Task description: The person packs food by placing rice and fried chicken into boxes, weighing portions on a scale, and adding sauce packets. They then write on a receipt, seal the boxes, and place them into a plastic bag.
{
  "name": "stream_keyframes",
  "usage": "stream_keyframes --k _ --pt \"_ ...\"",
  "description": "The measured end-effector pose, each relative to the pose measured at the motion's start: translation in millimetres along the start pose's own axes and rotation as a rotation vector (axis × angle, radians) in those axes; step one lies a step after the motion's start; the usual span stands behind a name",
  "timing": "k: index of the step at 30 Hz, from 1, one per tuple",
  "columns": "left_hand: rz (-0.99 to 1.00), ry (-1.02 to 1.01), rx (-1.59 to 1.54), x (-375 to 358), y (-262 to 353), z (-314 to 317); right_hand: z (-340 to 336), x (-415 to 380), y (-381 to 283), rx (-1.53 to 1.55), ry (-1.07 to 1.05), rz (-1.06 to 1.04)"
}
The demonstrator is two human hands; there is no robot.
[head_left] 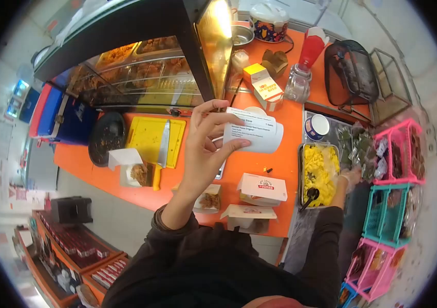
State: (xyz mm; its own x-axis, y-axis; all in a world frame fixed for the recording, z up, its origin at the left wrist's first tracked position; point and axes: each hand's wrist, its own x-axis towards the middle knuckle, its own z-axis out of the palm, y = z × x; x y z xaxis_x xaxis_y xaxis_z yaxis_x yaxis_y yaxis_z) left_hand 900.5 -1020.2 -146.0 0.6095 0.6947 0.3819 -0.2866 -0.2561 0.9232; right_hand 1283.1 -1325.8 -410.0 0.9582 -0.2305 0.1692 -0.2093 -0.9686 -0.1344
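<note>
Food shop, lit display case (146, 64), takeaway boxes (262, 189)

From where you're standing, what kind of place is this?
Probably a food stall or takeaway kitchen: there's a lit glass case of food, printed takeaway boxes, and a knife on a yellow cutting board.

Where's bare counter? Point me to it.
Bare: steel counter just nearer than the food tray; orange counter between tray and boxes. Crowded: around the blender, and by the right hand among green packets.
</note>
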Motion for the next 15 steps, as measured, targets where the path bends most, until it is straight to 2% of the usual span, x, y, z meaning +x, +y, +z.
stream_keyframes --k 2,6,7,9,12,15 --pt "-0.015 -0.042 0.138 2.7 -9.4 13.8 62.0 76.8 21.8 -0.028 -0.054 -0.124" --pt "-0.141 -0.012 0.064 8.8 -28.3 46.9 50.3 108.5 6.8 -0.162 -0.162 -0.142" --pt "-0.159 -0.017 0.057 10.9 -33.3 52.2 65.7 120.7 12.8 -0.166 -0.168 -0.144" --pt "-0.188 -0.029 0.057 15.5 -43.5 58.2 97.7 143.3 32.1 -0.129 -0.085 -0.281" --pt "-0.163 -0.043 0.116 18.3 -53.0 63.8 117.8 152.2 45.0 -0.157 -0.09 -0.179" --pt "-0.143 -0.05 0.041 21.4 -56.0 67.6 120.5 160.7 58.7 -0.186 -0.058 -0.005"
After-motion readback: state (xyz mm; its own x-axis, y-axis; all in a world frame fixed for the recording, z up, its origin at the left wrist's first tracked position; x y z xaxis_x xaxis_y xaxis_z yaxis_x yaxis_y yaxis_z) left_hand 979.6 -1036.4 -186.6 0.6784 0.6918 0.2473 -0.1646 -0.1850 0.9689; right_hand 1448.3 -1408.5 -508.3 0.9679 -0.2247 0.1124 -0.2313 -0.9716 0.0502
